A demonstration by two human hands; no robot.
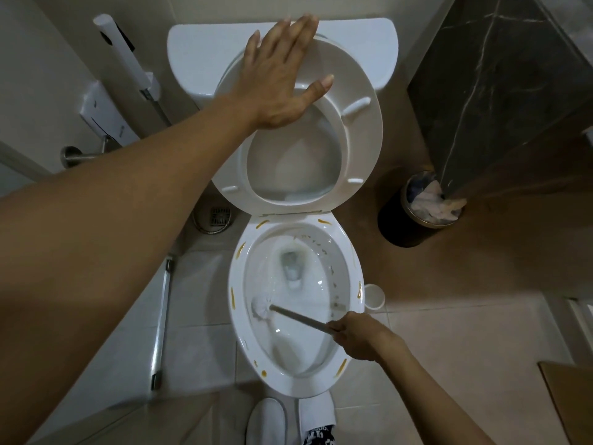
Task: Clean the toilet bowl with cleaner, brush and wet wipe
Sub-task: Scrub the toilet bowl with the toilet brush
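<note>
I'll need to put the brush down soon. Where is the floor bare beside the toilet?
Bare tiles lie right of the bowl, between the white cup and the brown board. The left is tighter: a metal bar and floor drain. Farther right, the bin crowds the dark stone corner.

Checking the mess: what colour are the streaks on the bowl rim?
Yellow-orange streaks on the white bowl rim, head view.

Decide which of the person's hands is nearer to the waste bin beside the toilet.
Right. The right hand grips the toilet brush handle at the bowl's near right side, below the waste bin; the left hand presses the raised seat, farther away.
</note>
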